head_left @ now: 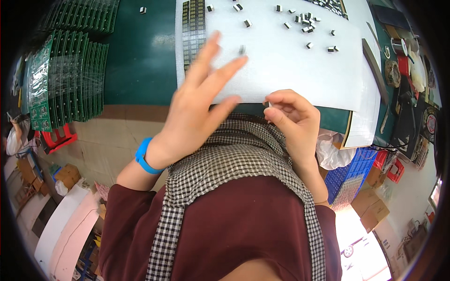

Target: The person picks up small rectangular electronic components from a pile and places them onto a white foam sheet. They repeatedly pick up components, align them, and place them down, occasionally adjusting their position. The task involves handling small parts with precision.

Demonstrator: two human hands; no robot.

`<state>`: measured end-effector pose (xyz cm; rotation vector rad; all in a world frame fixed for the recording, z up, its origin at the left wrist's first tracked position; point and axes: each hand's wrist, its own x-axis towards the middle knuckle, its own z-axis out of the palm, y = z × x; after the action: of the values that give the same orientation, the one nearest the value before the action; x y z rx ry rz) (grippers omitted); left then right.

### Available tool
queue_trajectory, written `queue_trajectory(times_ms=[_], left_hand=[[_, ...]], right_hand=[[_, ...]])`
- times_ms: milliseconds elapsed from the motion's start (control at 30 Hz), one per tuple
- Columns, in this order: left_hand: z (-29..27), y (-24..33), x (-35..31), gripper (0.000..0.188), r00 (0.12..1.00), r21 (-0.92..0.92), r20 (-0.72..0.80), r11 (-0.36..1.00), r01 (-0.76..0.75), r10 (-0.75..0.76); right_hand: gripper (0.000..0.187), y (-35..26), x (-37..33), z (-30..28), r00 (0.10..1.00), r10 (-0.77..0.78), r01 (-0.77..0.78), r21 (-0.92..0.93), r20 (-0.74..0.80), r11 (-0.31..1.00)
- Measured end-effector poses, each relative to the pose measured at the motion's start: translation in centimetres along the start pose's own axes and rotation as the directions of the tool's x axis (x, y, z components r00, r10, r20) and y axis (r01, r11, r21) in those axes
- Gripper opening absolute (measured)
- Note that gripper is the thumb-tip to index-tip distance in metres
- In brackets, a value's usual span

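Observation:
My right hand (pixel 295 114) is closed in a pinch at the front edge of the table. Between its thumb and fingertips is a small black-and-white block (pixel 267 105), partly hidden by the fingers. My left hand (pixel 194 103), with a blue wristband (pixel 146 157), hovers over the front left of the white foam sheet (pixel 300 72). Its fingers are spread and blurred by motion. Just past its fingertips a small smeared grey piece (pixel 242 49) shows; whether it touches the hand I cannot tell. Beyond that hand lies a dark sheet (pixel 194 35) with rows of digit-like marks.
Several loose black-and-white blocks (pixel 307 21) are scattered over the far part of the foam, and one more block (pixel 143 10) sits on the green tabletop (pixel 138 61). Green circuit boards (pixel 68 79) stand in rows at the left. A dark bar (pixel 375 70) borders the right side.

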<state>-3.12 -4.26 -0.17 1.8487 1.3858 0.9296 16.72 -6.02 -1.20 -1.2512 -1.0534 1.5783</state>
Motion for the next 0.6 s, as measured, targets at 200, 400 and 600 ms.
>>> queue_trajectory(times_ms=[200,400,600], left_hand=[[-0.2,-1.1,-2.2,0.033,0.955,0.767,0.247,0.569,-0.296,0.164],[1.3,-1.6,-2.6,0.023,0.908,0.873,0.277,0.314,-0.375,0.314],[1.2,-1.9,-2.1,0.014,0.833,0.845,0.391,0.206,-0.493,0.391]], right_hand=[[0.018,0.5,0.4,-0.3,0.996,0.078,-0.078,-0.001,0.039,0.997],[0.019,0.4,1.0,-0.2,0.999,0.047,-0.046,-0.106,0.001,0.993],[0.019,0.8,1.1,-0.4,1.0,-0.023,0.025,-0.09,0.019,0.996]])
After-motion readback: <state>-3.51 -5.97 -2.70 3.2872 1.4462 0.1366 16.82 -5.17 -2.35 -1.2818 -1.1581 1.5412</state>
